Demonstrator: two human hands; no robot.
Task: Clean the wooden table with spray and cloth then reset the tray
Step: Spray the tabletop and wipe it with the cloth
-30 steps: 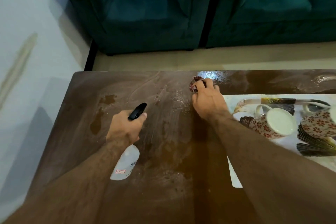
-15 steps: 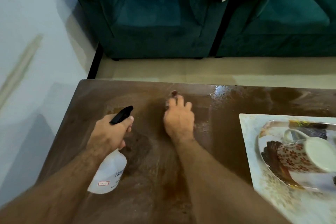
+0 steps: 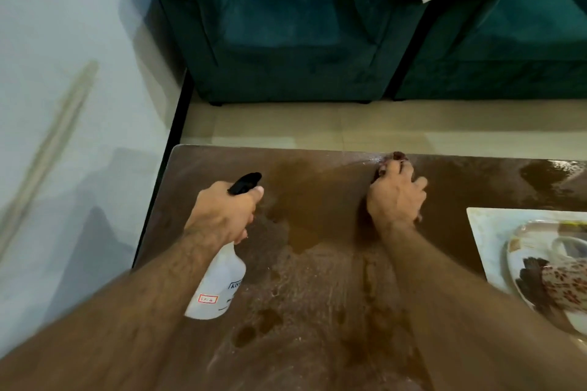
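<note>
Cloth (image 3: 397, 156) under right hand (image 3: 395, 200) has slid rightward along the table's (image 3: 317, 263) far edge.

Single head-worn view, looking forward and down, close over the wooden table (image 3: 317, 263), armchair (image 3: 286, 35) at twelve o'clock, tray (image 3: 486, 232) at three.

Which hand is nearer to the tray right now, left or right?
Right. The right hand presses the cloth just left of the tray; the left hand grips the spray bottle farther left.
</note>
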